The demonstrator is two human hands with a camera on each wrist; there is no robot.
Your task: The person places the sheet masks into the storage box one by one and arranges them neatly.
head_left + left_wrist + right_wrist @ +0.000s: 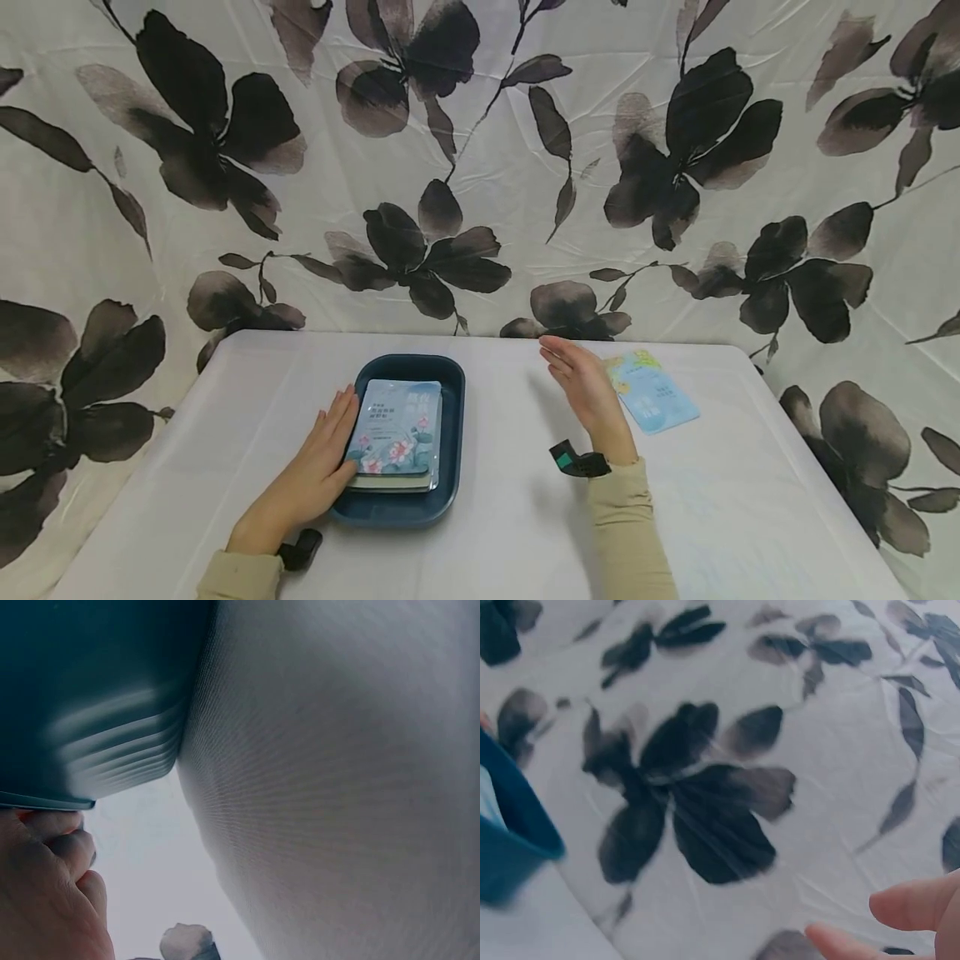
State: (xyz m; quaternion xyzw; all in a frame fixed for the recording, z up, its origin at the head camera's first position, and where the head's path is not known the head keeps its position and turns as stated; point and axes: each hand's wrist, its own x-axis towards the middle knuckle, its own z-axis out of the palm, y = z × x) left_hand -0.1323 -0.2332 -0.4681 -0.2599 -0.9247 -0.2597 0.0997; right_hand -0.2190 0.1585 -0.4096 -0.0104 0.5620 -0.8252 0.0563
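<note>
A dark blue tray with rounded corners stands left of the table's middle. Inside it lies a light-blue flat packet printed with pink lotus flowers, on top of at least one more flat item whose edges show below it. My left hand rests along the tray's left rim, fingers straight, thumb by the packet's lower left corner. In the left wrist view its bent-looking knuckles sit at the tray's rim. My right hand hovers with extended fingers, holding nothing, just left of a second blue and yellow packet.
A white cloth covers the table. Behind and beside it hangs a white curtain with dark flowers. Black bands sit on both wrists.
</note>
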